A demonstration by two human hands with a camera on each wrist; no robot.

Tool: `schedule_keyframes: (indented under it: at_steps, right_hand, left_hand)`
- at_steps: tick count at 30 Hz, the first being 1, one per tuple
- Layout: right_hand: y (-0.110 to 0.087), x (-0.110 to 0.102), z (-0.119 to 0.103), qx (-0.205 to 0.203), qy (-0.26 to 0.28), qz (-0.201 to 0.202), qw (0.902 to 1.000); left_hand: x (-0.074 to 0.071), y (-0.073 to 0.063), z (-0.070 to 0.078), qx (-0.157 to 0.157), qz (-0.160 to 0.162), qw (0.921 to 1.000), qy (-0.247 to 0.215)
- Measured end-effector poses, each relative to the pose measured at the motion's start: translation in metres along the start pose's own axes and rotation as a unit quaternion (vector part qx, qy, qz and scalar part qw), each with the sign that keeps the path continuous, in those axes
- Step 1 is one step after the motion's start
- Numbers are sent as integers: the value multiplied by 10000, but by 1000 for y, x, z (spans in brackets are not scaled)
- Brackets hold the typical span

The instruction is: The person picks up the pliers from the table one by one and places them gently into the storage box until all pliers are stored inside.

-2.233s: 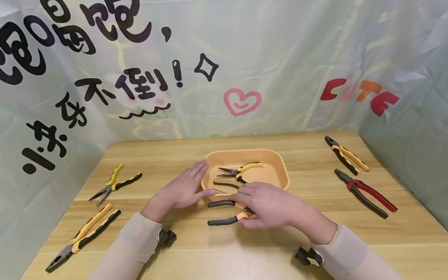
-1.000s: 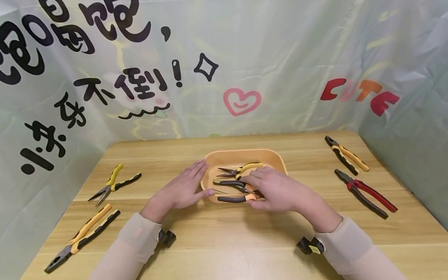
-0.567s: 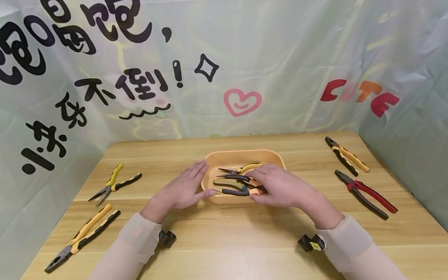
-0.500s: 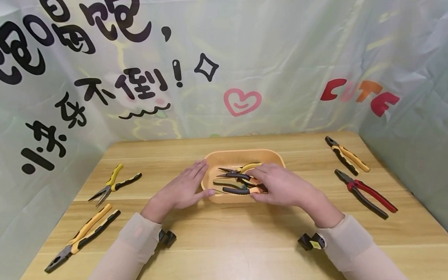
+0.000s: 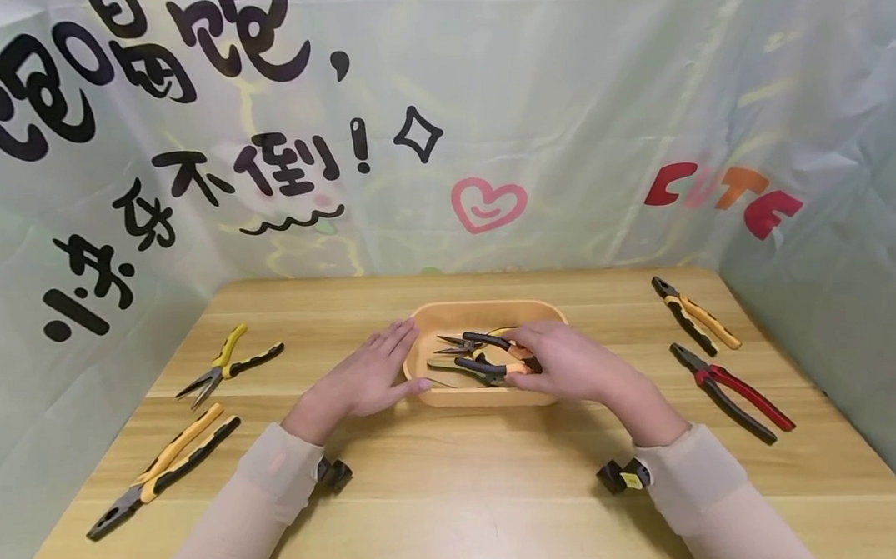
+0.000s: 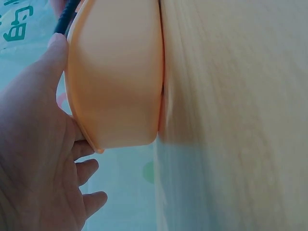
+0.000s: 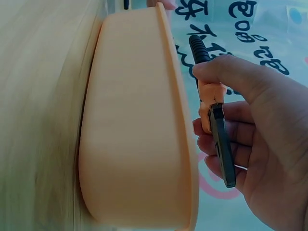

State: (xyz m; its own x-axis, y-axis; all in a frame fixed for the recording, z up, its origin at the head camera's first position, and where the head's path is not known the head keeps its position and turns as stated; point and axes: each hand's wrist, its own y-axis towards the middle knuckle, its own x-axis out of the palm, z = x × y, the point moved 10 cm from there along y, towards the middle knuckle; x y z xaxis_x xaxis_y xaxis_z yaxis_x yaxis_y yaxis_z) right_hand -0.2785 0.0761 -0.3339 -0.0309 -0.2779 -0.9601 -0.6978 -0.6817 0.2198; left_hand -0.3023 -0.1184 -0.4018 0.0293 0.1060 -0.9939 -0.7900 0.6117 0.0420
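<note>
The right hand (image 5: 575,364) grips orange-black pliers (image 5: 482,366) above the tray (image 5: 491,397), over needle-nose pliers (image 5: 462,344); the straight-fingered left hand (image 5: 369,373) touches its nine-o'clock rim (image 6: 72,97).

The left sleeve (image 5: 221,514) and right sleeve (image 5: 743,512) are both snug and beige-pink, with a paler greyish left wrap (image 5: 287,466) and right wrap (image 5: 693,477) round the wrist ends, tiny reddish smudge (image 5: 277,462) on the left one. Left hand (image 5: 365,375) and right hand (image 5: 575,361) are bare. Chunky black left camera (image 5: 336,476) and right camera (image 5: 611,477) too, yellow sticker (image 5: 632,480) on the right one.
</note>
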Motion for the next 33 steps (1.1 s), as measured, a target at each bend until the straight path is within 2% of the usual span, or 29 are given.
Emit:
schedule_keyframes:
  at_steps: [8, 20, 28, 33]
  right_hand:
    - [13, 3, 12, -14, -214, -226, 9995]
    - [24, 17, 27, 176, -364, -806, 9959]
    - [33, 29, 36, 350, -384, -1261, 9907]
    - [42, 35, 36, 257, -524, -1439, 9879]
  left_hand:
    - [-2, 0, -1, -1, -3, 10000, -9]
    - [-2, 0, 0, -13, -7, 10000, -71]
    - [1, 0, -1, -82, -126, 9998, -128]
    - [-1, -1, 1, -29, -112, 9998, -130]
